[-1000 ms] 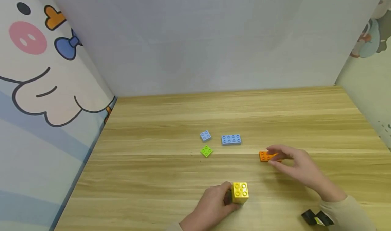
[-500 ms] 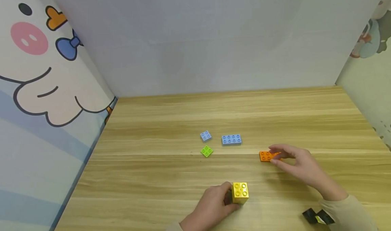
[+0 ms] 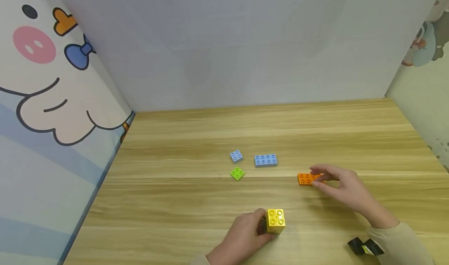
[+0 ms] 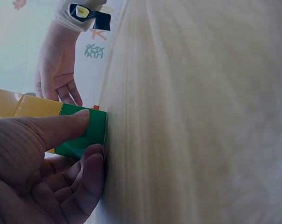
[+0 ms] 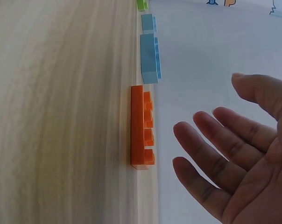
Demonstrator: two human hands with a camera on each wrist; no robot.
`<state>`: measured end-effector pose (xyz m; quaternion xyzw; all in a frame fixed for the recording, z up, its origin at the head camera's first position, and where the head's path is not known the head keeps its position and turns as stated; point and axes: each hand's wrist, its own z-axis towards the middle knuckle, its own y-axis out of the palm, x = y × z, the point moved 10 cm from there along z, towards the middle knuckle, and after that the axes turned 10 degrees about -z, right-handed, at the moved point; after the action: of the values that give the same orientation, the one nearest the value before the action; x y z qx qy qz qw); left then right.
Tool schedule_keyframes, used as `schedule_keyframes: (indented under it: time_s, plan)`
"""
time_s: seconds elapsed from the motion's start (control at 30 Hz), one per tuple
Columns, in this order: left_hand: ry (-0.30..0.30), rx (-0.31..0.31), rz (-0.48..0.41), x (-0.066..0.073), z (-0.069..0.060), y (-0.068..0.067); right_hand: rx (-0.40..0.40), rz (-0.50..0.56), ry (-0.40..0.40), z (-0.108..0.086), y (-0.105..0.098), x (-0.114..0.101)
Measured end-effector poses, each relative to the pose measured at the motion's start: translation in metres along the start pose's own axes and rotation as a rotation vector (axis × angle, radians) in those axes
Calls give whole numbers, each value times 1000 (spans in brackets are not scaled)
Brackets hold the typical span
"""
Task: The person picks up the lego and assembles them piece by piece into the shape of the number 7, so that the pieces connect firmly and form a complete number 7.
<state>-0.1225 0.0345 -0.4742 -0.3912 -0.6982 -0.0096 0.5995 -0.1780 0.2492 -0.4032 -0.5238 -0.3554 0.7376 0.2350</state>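
Note:
A stack of toy building bricks [image 3: 276,220], yellow on top, stands at the front of the table. My left hand [image 3: 242,234] grips it low down; in the left wrist view the thumb and fingers pinch the green brick [image 4: 94,130] at its base, against the tabletop. Over the right end of a flat orange brick [image 3: 304,179] hovers my right hand [image 3: 345,191], covering part of it in the head view. From the right wrist, a gap shows between the loosely spread fingers and the orange brick's studs. That hand holds nothing.
Farther back lie a long blue brick [image 3: 265,160], a small blue brick [image 3: 236,156] and a thin lime-green brick [image 3: 237,174]. A white wall [image 3: 245,62] rises behind the wooden table [image 3: 168,202], with cartoon-printed panels at both sides.
The right hand has shifted very slightly to the right over the orange brick, uncovering a little more of it. The left hand and the stack stay still.

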Motion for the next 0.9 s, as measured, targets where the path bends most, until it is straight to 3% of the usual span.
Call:
schedule_keyframes:
  time_s: [0.3,0.9]
  plan:
    - [8,2,12,1,0,0,21,-76,19,2,-3,8]
    - [28,12,17,2,-2,-2,-39,-126,71,6,-3,24]
